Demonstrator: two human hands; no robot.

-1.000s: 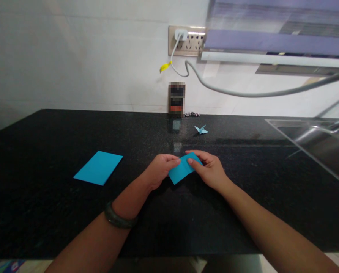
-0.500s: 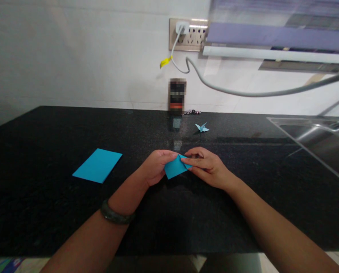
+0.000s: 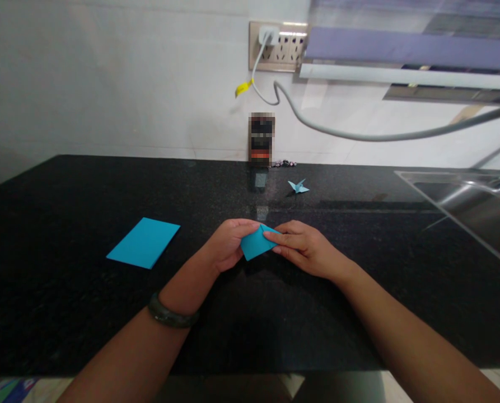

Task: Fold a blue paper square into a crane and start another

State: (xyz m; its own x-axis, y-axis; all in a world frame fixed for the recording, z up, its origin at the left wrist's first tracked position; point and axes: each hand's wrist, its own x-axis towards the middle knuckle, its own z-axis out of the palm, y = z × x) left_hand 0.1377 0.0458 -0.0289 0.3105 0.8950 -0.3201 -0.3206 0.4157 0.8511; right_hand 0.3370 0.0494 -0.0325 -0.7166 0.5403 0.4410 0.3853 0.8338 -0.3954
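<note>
A small folded piece of blue origami paper (image 3: 253, 245) is held between my two hands, just above or on the dark countertop. My left hand (image 3: 229, 244) pinches its left side, thumb along the upper edge. On the right side, my right hand (image 3: 303, 246) grips it, with fingers lying over a folded flap. Left of my hands lies flat blue paper (image 3: 144, 243). Beyond my right hand rests a folded light-blue paper crane (image 3: 298, 187).
The black countertop (image 3: 85, 319) runs to a pale wall. A blurred dark upright object (image 3: 261, 140) leans there, with a beaded strand (image 3: 284, 164) beside it. A grey cable (image 3: 350, 135) hangs from the socket panel (image 3: 280, 47). A metal sink (image 3: 476, 207) lies right.
My right fingers have shifted slightly left over the paper, and the flap under them looks flatter. Both hands keep their hold. The view has tilted very slightly.
</note>
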